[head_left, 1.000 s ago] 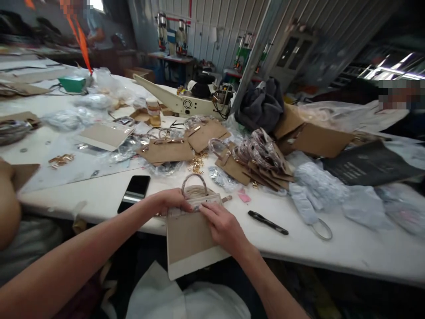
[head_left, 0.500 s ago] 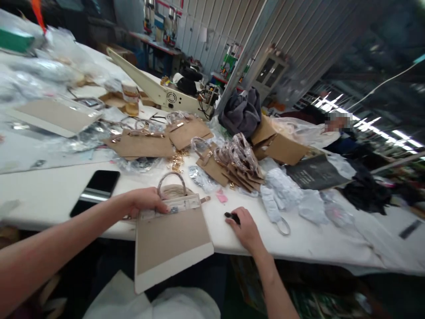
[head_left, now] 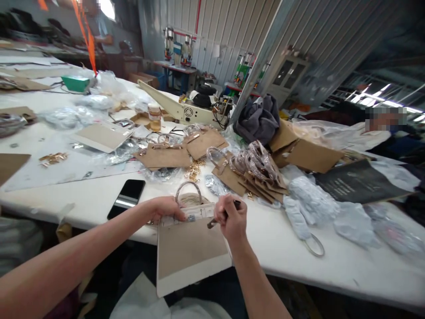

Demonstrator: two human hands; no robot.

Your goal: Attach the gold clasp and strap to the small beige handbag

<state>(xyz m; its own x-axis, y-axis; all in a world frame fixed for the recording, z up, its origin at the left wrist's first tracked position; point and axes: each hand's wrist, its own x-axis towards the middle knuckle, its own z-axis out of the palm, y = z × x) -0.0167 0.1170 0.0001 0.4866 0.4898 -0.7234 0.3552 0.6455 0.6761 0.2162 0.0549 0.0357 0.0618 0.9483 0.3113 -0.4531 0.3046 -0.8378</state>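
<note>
A flat beige bag panel (head_left: 189,250) with a white border leans over the table edge towards me. A looped handle (head_left: 188,185) in wrapping rises from its top. My left hand (head_left: 171,209) is closed on the panel's upper left edge, by the handle's foot. A small grey metal piece (head_left: 191,218) shows on the white strip by my left thumb. My right hand (head_left: 232,216) is closed in a fist round a slim dark hand tool (head_left: 212,223), whose exact kind I cannot make out. The tool's end points down-left over the panel's upper right; contact cannot be made out.
A phone (head_left: 128,197) lies left of the panel. Beyond are brown bag panels (head_left: 164,156), loose gold-coloured fittings (head_left: 194,170) and stacked panels with wrapped handles (head_left: 255,177). Plastic-wrapped white pieces (head_left: 310,208) lie right. A cream machine (head_left: 199,113) stands behind; other people are farther back.
My right hand has come up from the table on the right to the panel, bringing the dark tool over it. My left hand keeps its hold. The camera view has shifted left.
</note>
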